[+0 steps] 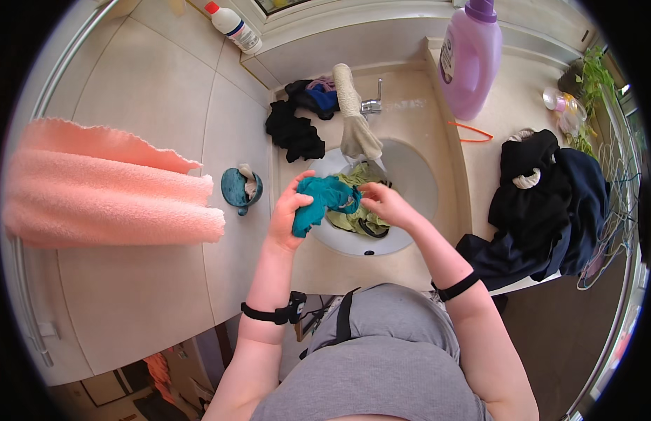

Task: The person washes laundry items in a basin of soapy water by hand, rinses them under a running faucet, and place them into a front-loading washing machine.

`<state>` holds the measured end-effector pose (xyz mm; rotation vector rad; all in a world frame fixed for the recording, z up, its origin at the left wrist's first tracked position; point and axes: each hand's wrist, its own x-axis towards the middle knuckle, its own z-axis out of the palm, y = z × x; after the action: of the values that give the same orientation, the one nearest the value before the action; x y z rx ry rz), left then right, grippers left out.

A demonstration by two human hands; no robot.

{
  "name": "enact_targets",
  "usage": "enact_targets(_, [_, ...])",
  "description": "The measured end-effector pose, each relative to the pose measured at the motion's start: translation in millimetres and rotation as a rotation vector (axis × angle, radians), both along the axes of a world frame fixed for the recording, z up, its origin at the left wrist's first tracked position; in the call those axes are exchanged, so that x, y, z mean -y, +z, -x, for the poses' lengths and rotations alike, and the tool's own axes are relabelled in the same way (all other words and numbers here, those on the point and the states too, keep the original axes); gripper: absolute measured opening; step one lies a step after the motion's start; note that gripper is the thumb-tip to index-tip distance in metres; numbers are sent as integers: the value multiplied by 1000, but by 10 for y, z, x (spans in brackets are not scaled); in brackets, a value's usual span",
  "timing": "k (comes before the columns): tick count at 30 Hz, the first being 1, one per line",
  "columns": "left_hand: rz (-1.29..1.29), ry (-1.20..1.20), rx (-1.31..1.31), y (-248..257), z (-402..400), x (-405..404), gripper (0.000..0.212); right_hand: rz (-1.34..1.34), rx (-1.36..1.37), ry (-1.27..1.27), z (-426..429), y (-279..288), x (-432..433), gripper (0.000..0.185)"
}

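Observation:
A wet-looking teal cloth garment (322,197) hangs between my hands above the oval white sink (420,184). My left hand (289,210) grips its left side, thumb on top. On the other side, the fingertips of my right hand (384,202) pinch its patterned right edge. Below it in the basin lies a yellow-green garment (351,218) with a dark band, partly hidden by the teal cloth and my right hand. A cream fabric sleeve (349,100) covers the faucet spout and droops over the basin; the metal faucet handle (372,105) shows beside it.
Black garments (294,131) and a blue one (324,100) lie behind the sink at left. On the right ledge are a purple detergent bottle (471,63), an orange strip (472,131) and dark clothes (535,205). A pink towel (115,194) and blue cup (236,187) are at left.

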<state>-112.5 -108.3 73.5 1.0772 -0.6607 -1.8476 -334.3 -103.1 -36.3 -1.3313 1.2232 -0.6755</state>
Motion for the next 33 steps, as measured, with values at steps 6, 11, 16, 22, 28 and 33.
enact_targets(6, [131, -217, -83, 418, -132, -36, 60, -734, 289, -328, -117, -383, -15, 55])
enact_targets(11, [47, -284, 371, 15, -305, 0, 53, -629, 432, -178, -128, -732, -90, 19])
enact_targets(16, [186, -375, 1011, -541, -413, -101, 52, -331, 382, -114, 11, -226, -138, 11])
enact_targets(22, [254, -462, 931, -1066, -41, -121, 55, -341, 411, 70, 60, 394, -147, 24])
enact_targets(28, [17, -225, 303, -999, -107, -28, 32, -198, 68, -8, 478, 206, 16, 66])
enact_targets(33, [-49, 29, 91, -885, -388, 70, 30, -329, 116, -231, 823, 231, -12, 58])
